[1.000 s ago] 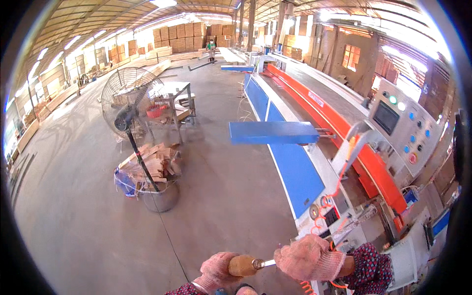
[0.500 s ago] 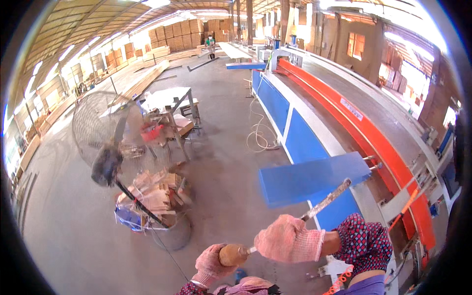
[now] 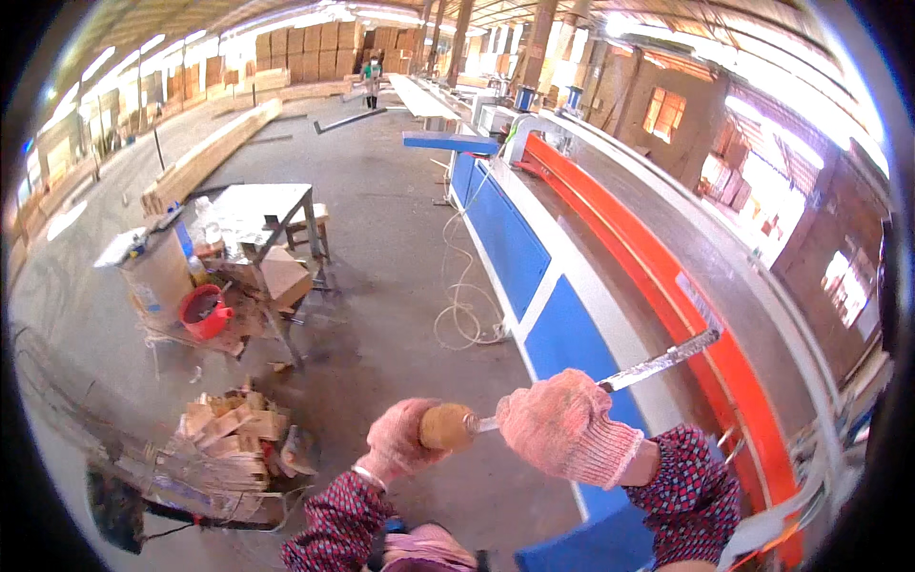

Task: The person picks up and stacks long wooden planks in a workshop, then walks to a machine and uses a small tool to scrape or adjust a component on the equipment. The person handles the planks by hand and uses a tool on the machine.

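My left hand [image 3: 408, 440], in a pink knit glove, is closed around the wooden handle [image 3: 449, 426] of a long tool. Farther along, my right hand [image 3: 567, 426], gloved alike, grips its shaft. Beyond that fist the whitish, crusted metal bar [image 3: 658, 364] slants up to the right and ends in a short bent tip. This tip overlaps the red beam [image 3: 648, 276] of a long machine in view; whether it touches cannot be told. Both my forearms wear dark patterned sleeves.
The machine's side has blue panels [image 3: 572, 334], with a loose cable [image 3: 467, 319] on the floor beside it. To the left are a table [image 3: 257, 205], a red bucket [image 3: 203, 310], scrap wood [image 3: 233, 434] and a fan cage [image 3: 57, 410]. A person [image 3: 372, 81] stands far off.
My view has shifted along the machine, and the blue plate has dropped to the lower edge. The bar's tip now lies over the red beam. Both hands keep their grip.
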{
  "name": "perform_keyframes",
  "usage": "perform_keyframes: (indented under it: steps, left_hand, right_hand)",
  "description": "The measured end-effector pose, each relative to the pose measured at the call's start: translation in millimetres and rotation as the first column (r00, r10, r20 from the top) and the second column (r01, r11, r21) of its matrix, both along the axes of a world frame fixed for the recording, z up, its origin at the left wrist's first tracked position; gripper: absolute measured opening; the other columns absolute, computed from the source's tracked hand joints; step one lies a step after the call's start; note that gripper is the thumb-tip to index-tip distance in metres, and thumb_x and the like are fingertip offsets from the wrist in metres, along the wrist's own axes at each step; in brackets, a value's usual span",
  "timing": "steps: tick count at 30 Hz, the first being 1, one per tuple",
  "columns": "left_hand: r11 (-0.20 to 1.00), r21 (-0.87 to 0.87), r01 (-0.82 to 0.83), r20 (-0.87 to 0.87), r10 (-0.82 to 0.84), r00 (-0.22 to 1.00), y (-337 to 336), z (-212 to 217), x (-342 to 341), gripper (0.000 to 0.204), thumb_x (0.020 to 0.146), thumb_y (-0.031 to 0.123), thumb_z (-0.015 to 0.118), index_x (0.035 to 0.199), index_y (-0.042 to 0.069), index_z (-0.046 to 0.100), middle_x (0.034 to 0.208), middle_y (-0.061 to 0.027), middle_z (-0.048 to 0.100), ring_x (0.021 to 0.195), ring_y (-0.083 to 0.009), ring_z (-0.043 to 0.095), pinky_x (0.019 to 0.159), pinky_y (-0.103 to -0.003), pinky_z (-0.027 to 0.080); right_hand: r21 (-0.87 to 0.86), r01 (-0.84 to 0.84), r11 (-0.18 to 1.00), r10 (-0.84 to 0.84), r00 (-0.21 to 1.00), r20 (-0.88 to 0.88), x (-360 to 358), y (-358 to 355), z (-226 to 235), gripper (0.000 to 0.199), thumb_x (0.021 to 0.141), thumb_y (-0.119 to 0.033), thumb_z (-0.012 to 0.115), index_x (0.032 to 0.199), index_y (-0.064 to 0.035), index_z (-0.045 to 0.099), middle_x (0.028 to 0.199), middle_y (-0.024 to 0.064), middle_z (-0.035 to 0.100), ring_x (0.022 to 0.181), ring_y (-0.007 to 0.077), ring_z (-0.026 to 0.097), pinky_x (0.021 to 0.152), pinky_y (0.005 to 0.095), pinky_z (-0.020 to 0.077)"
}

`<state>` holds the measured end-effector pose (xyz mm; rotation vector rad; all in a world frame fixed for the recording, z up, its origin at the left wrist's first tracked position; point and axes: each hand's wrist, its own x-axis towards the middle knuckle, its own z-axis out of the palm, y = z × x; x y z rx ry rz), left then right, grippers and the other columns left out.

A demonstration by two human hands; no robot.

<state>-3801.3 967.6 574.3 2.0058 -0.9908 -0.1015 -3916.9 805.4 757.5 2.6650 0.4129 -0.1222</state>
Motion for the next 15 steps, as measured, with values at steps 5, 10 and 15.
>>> perform_keyframes:
  steps: [5, 10, 15]
  left_hand:
    - [0.995, 0.078, 0.069, -0.004, -0.069, 0.998, -87.7, 17.2, 122.5, 0.060, 0.056, 0.031, 0.085, 0.110, 0.018, 0.063, 0.107, -0.0072, 0.065, 0.101, -0.0285, 0.062, 0.087, -0.036, 0.051]
    - [0.999, -0.036, -0.002, 0.034, 0.003, 0.999, -133.5, -33.4, 243.5, 0.063, 0.055, 0.033, 0.086, 0.111, 0.016, 0.063, 0.107, -0.0064, 0.065, 0.101, -0.0268, 0.062, 0.088, -0.036, 0.051]
    - [0.994, 0.067, -0.089, -0.017, 0.090, 0.996, -145.0, -35.0, 360.8, 0.060, 0.056, 0.035, 0.085, 0.110, 0.018, 0.063, 0.108, -0.0060, 0.065, 0.103, -0.0275, 0.061, 0.088, -0.038, 0.050]
  right_hand:
    - [-0.173, 0.014, 0.985, 0.000, 0.997, 0.080, 101.1, -61.9, 14.4, 0.008, 0.065, -0.013, 0.063, 0.071, -0.0099, 0.059, 0.059, 0.0036, 0.055, 0.053, 0.0195, 0.061, 0.036, 0.0423, 0.0394]
    - [-0.082, -0.067, 0.994, 0.077, 0.989, 0.125, 227.0, -112.3, -7.7, 0.010, 0.063, -0.014, 0.062, 0.071, -0.0082, 0.060, 0.064, 0.0052, 0.056, 0.062, 0.0189, 0.062, 0.048, 0.0356, 0.0455]
    - [-0.011, -0.170, 0.985, 0.170, 0.985, -0.006, 370.6, -162.6, -31.5, 0.005, 0.074, -0.014, 0.059, 0.072, -0.0107, 0.056, 0.061, -0.0006, 0.050, 0.055, 0.0158, 0.056, 0.044, 0.0395, 0.0432]
